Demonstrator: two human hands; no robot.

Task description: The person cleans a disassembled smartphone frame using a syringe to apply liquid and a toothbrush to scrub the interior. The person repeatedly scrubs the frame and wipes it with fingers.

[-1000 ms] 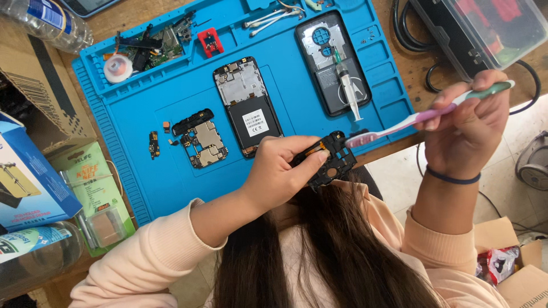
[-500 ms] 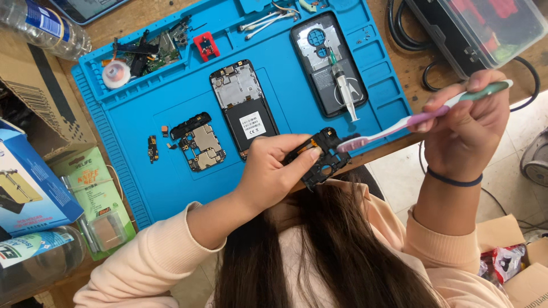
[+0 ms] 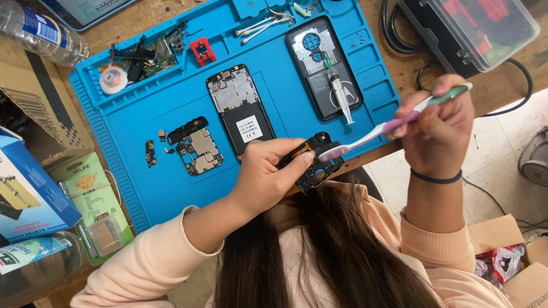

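My left hand (image 3: 268,174) grips a small black phone frame part (image 3: 315,164) above the front edge of the blue repair mat (image 3: 142,188). My right hand (image 3: 436,122) holds a pink and green toothbrush (image 3: 394,122), its bristle head resting on that black part. On the mat lie an opened phone body with battery (image 3: 241,109), a circuit board (image 3: 198,149) and a black back cover (image 3: 322,65) with a syringe (image 3: 341,94) on it.
Small loose parts, cotton swabs (image 3: 260,25) and a tape roll (image 3: 113,80) sit on the mat. A plastic bottle (image 3: 40,31), cardboard box (image 3: 40,108) and blue carton (image 3: 25,194) stand left. A clear-lidded case (image 3: 474,31) and black cables are at right.
The view has shifted slightly. The brush head now lies on the black part in my left hand instead of beside it.
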